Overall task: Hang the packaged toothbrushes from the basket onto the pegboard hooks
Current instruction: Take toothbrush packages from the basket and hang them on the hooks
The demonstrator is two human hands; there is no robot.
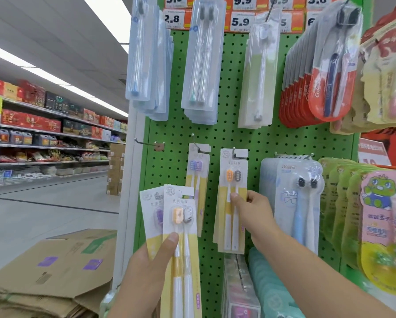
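Yellow and white card backs mark the toothbrush packs, each with a clear blister that covers two brush heads near the top and two pale handles below. The left hand [150,269] grips a fanned bundle of packs [181,228] in front of the green pegboard [233,120], thumb pressed on the front card; the front pack shows an orange head and a grey-white one, and the pack behind it shows a purple head. The right hand [253,211] pinches the hanging pack [233,198] at its middle, thumb on the front and fingers at the right edge; this pack has an orange and a dark grey head, and its top slot sits at a metal hook [234,150]. Just to its left a purple-headed pack [197,171] hangs from its own hook, partly hidden by the bundle. Further left, one bare hook [146,142] sticks out from the board. Above hang rows of clear-cased toothbrushes under orange price tags [242,19]. Flattened cardboard boxes [54,271] lie on the floor at the lower left.
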